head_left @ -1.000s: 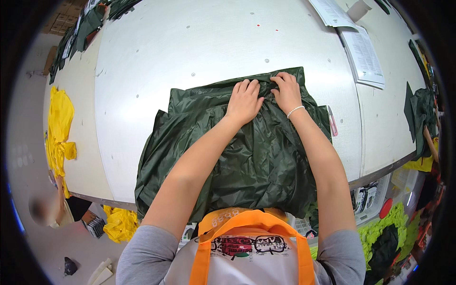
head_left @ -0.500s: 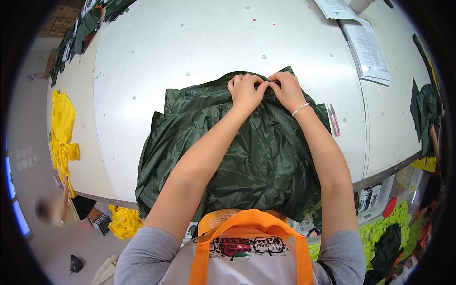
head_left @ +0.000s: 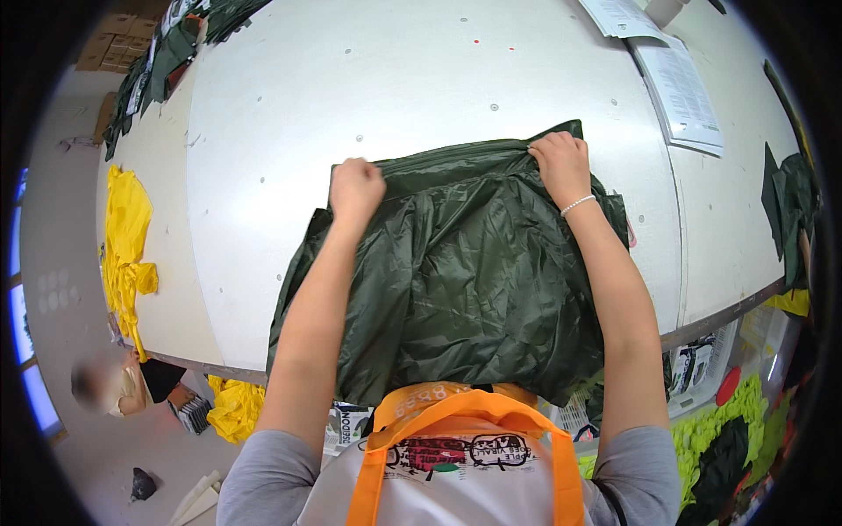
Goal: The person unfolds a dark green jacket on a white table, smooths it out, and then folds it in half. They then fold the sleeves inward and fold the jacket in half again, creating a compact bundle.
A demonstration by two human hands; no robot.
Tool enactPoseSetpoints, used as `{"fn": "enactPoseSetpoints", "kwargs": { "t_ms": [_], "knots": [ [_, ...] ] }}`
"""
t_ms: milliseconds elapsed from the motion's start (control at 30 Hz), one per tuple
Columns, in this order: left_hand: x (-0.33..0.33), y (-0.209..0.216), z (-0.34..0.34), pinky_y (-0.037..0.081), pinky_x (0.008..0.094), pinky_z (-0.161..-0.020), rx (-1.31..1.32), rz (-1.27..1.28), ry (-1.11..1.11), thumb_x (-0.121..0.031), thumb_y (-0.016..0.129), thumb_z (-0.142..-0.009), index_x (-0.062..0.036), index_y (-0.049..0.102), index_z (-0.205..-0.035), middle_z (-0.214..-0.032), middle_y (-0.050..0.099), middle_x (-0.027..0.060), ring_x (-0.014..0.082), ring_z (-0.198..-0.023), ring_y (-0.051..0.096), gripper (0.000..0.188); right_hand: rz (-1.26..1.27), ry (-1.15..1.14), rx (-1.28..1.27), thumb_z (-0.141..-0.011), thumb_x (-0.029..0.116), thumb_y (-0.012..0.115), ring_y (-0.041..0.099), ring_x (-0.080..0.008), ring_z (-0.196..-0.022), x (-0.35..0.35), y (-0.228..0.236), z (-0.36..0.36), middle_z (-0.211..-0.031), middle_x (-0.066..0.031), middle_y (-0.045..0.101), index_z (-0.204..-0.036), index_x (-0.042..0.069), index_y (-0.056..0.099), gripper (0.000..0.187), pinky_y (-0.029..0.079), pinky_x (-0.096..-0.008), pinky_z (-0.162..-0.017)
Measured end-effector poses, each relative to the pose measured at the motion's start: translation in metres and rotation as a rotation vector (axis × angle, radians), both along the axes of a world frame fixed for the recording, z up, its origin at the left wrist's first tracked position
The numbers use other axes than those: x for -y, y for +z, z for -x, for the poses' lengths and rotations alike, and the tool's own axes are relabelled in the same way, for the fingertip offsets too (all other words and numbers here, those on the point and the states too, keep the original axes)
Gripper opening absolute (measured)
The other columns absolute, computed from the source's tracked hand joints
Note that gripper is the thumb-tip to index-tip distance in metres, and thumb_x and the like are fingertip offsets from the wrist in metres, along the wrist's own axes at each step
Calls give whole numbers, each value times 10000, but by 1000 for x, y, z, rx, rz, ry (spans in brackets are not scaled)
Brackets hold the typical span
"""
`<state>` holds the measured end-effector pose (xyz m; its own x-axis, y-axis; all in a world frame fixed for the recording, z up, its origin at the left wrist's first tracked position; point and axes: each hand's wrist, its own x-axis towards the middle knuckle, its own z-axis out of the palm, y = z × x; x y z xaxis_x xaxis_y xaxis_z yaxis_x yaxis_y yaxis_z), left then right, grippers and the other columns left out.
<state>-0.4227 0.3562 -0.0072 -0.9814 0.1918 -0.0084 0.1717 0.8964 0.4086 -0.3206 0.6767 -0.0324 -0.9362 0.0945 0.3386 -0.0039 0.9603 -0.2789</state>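
Note:
A dark green, shiny thin garment (head_left: 491,263) lies spread in front of me, its near part hanging over the table's front edge. Its far edge runs as a long folded band between my hands. My left hand (head_left: 358,188) is closed on the left end of that band, the fingers curled and a little blurred. At the right end my right hand (head_left: 562,165), with a beaded bracelet at the wrist, pinches the same edge, and a pointed corner of cloth sticks up beside it. A pair of pink thread snips (head_left: 631,233) shows only partly at the garment's right side.
The white table (head_left: 421,79) carries yellow cloth (head_left: 128,228) at left, dark green pieces (head_left: 167,66) at far left, and printed sheets (head_left: 675,92) at far right. Another person (head_left: 123,390) is at the lower left. Bright green cloth (head_left: 719,430) lies below the table at right.
My hands have moved apart from the middle of the far edge, left hand leftward, right hand rightward. The band between them is straighter, and the garment has shifted right, partly covering the snips.

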Motion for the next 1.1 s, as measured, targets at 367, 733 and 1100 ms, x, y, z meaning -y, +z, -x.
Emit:
{"fn": "enactPoseSetpoints", "kwargs": {
  "t_ms": [367, 733, 1100],
  "knots": [
    [64, -2, -27, 476, 357, -751, -89, -388, 113, -184, 718, -755, -29, 657, -875, -890, 631, 112, 266, -842, 586, 206, -34, -477, 95, -798, 187, 686, 524, -350, -1107, -97, -13, -112, -1152, -202, 585, -1100, 35, 630, 343, 398, -420, -967],
    [22, -5, -44, 476, 353, -739, -233, -390, 7, -112, 739, -727, -50, 644, -846, -873, 581, 58, 252, -851, 561, 164, 254, -446, 293, -837, 24, 621, 578, -249, -866, -106, -14, -164, -967, -137, 577, -1058, -4, 577, 226, 484, -333, -771],
    [30, -22, -22, 475, 323, -676, -180, -507, -7, -78, 682, -783, -37, 650, -789, -823, 583, 63, 219, -778, 578, 53, 320, -497, 68, -861, 101, 576, 528, -251, -745, -110, -14, -121, -847, -128, 534, -969, -27, 515, 178, 448, -342, -737]
  ]
}}
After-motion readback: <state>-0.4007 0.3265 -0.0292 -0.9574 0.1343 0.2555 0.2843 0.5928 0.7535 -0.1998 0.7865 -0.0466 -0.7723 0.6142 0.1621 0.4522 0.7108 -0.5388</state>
